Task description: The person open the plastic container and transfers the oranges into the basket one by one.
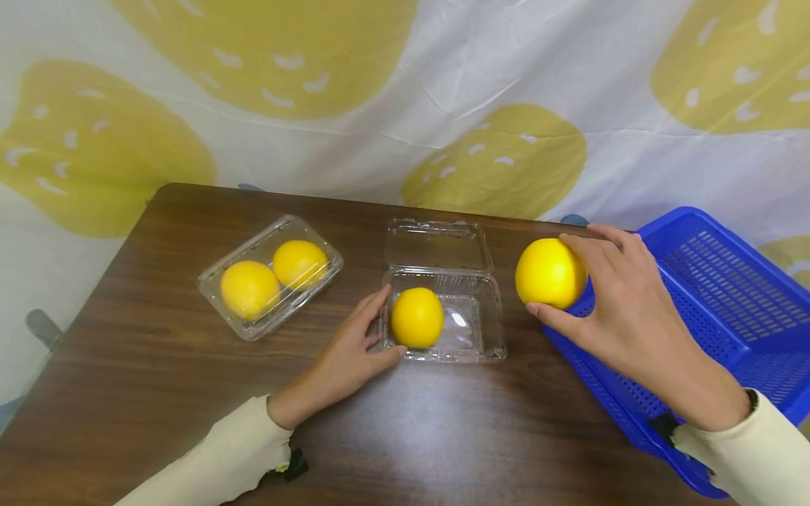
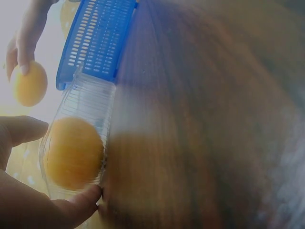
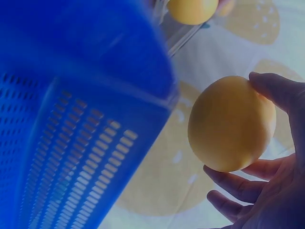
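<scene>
My right hand [image 1: 626,295] holds a yellow round fruit [image 1: 549,274] between thumb and fingers, raised near the left rim of a blue basket [image 1: 702,232]. In the right wrist view this fruit [image 3: 232,124] sits between thumb and fingertips. An open clear plastic clamshell box [image 1: 471,355] lies on the table, its lid [image 1: 436,246] folded back. Another yellow fruit [image 1: 418,318] rests in its left half. My left hand [image 1: 354,344] grips the box's left end, fingers along the side and thumb at the front edge; the left wrist view shows the thumb and a finger spanning that end.
A closed clear box [image 1: 209,284] with two yellow fruits stands at the left on the dark wooden table [image 1: 158,393]. The perforated blue basket takes up the right side. Behind the table hangs a white cloth [image 1: 481,70] with yellow fruit prints.
</scene>
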Demonstrator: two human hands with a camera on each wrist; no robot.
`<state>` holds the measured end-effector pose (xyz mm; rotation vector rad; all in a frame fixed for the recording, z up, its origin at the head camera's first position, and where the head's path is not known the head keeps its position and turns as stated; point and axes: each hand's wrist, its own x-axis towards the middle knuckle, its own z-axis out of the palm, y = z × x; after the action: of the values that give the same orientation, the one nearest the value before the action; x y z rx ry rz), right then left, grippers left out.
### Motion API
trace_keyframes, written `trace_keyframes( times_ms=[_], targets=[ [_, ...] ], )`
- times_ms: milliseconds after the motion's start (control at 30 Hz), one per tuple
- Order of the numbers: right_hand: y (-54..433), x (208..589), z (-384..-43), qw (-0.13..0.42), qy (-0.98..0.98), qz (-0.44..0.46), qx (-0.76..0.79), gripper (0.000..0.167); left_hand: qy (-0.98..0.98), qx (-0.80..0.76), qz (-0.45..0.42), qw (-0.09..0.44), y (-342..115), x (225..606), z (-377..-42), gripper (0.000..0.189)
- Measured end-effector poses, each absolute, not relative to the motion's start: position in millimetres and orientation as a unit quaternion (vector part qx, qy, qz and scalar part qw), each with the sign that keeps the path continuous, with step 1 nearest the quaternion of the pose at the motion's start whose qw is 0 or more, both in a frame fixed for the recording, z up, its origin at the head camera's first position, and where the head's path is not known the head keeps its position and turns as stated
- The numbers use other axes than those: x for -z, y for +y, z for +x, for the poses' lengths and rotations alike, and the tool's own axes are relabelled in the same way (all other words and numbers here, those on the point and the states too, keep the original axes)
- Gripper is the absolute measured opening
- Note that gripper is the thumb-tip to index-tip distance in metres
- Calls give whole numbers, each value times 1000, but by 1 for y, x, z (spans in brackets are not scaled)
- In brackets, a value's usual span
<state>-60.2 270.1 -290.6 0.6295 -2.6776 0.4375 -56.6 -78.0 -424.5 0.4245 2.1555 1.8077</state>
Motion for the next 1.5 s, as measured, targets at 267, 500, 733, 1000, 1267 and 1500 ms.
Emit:
trace_keyframes(
  times_ms=[267, 500, 733, 1000, 1267, 1500],
  targets=[
    [293, 295, -71, 143, -963, 161, -159, 84, 741, -638, 148, 149, -78, 425, -56, 97],
    [310, 296, -78, 128, -971, 126, -157, 82, 741, -637, 151, 149, -77, 424, -55, 97],
    [324, 295, -79, 130, -972, 114, -158, 80, 743, -635, 151, 149, -77, 424, -55, 97],
    [341, 296, -79, 127, -976, 86, -153, 76, 744, -634, 147, 150, -77, 424, -56, 97],
    [358, 297, -79, 119, -980, 63, -145, 78, 749, -628, 147, 151, -77, 424, -56, 97],
    [367, 299, -79, 111, -985, 65, -113, 78, 746, -632, 148, 150, -78, 423, -56, 97]
  ],
)
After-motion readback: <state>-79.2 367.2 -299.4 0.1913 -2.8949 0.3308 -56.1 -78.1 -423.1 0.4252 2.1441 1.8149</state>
